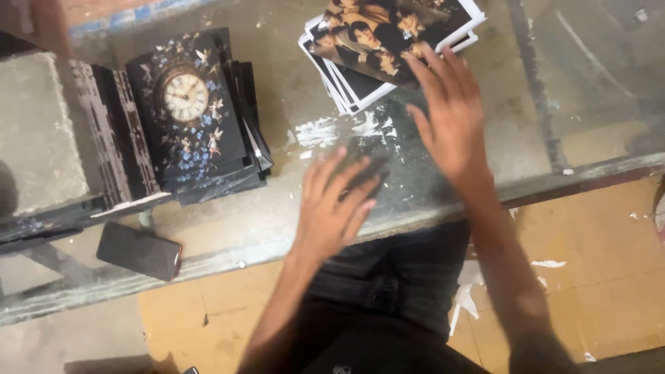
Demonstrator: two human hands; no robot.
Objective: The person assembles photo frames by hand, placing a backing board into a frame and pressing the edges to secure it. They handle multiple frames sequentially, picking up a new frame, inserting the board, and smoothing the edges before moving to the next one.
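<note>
Hands flat, fingers spread, gripping nothing: right hand (450, 114) touches the fanned photo print stack (388, 48) far right on the glass table (277, 208), left hand (336, 204) near edge; prints look light, bendy, slick, best pinched at a corner.

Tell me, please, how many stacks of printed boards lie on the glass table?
2: a clock-picture stack at left, and a fanned photo stack at top, under the right hand. More may lie out of view.
</note>
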